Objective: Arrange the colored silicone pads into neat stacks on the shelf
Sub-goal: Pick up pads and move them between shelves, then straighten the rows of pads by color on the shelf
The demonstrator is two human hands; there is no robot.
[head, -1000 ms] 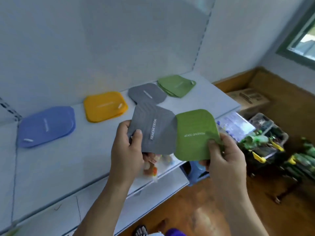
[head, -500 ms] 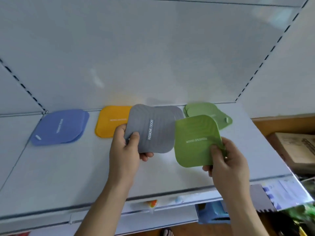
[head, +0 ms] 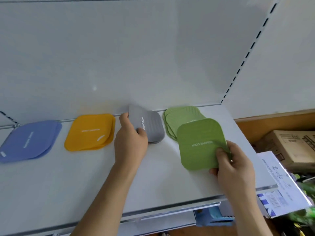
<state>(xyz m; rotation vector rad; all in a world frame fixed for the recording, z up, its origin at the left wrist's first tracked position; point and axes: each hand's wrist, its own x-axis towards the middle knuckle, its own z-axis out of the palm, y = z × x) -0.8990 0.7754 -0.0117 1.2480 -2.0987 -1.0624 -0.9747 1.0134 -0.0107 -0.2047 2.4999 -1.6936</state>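
Observation:
On the white shelf (head: 85, 181) lie a blue pad stack (head: 29, 142) at the far left, a yellow stack (head: 89, 132) beside it, and a green stack (head: 180, 117) at the right. My left hand (head: 130, 140) grips a grey pad (head: 150, 125) by its left edge, low over a grey stack whose edge shows beneath it. My right hand (head: 233, 160) pinches the near right corner of a green pad (head: 199, 145), held in front of the green stack and overlapping it.
The shelf's back panel rises right behind the stacks, with a slotted upright (head: 245, 53) at the right. To the right, past the shelf end, sit a cardboard box (head: 293, 142) and a printed white package (head: 279, 181). A lower shelf (head: 153, 223) shows below.
Both hands have moved forward to the shelf. The grey pad has gone down onto the grey stack, and the green pad has come close to the green stack.

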